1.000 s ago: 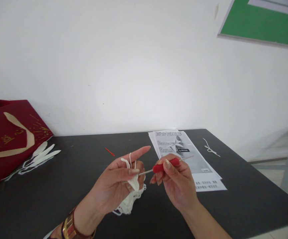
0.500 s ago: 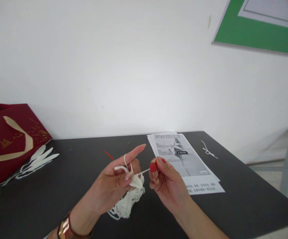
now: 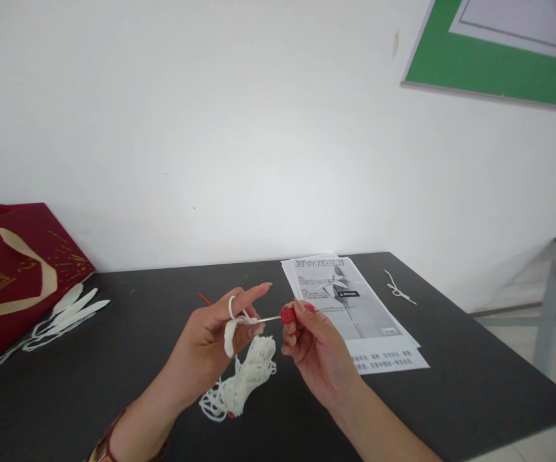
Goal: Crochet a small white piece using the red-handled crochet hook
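Observation:
My right hand (image 3: 319, 350) is closed around the red handle of a crochet hook (image 3: 288, 314), whose metal shaft points left to my other hand. Between the thumb and fingers of my left hand (image 3: 215, 333) is a small white crochet piece (image 3: 230, 338), with the hook's tip at its upper edge. White yarn loops round the left index finger, which stretches out to the right. Below the hands lies a bundle of white yarn (image 3: 250, 378) on the black table. The hook's very tip is hidden by the yarn and fingers.
Printed sheets (image 3: 383, 350) lie behind my right hand. Several white leaf-shaped crochet pieces (image 3: 78, 308) rest at the left beside a dark red gift bag (image 3: 13, 256). A thin red stick (image 3: 204, 299) shows behind my left hand. A white string (image 3: 399, 289) lies at the right.
Both hands have shifted slightly left. My left hand has turned, so the crochet piece now hangs toward the wrist side, apart from the yarn bundle. The hook remains at the stitches.

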The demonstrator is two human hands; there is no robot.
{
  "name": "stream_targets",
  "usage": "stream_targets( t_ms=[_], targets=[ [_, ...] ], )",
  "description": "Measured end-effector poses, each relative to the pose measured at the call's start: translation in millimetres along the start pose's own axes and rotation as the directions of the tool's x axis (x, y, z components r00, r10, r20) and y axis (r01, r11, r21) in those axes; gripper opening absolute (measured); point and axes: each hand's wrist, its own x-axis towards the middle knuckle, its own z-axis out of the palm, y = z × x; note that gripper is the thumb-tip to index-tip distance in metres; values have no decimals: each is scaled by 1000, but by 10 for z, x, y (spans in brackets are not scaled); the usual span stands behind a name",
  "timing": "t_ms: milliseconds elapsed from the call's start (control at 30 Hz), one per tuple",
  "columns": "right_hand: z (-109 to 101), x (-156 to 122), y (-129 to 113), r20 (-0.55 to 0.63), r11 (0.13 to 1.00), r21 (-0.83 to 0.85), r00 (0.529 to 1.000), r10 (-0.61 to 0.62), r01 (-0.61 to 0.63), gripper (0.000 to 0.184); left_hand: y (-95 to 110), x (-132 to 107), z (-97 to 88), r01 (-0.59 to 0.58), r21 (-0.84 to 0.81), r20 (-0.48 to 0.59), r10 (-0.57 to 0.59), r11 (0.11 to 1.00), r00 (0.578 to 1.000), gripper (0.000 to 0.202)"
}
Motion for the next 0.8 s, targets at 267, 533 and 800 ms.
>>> stream_targets(
  t_ms=[267,533,800],
  targets=[
    [-22,16,23,-45,1000,-2,999,6,-6,19,-102,-42,161,112,-272,-196,-169,956,966,57],
    [20,11,33,-71,996,-60,995,-72,68,22,-114,-75,282,37,-376,-332,-171,926,928,70],
    [-7,-116,76,146,626,-601,839,-524,496,10,-135,-76,370,102,-433,-352,-272,895,895,73]
  ],
)
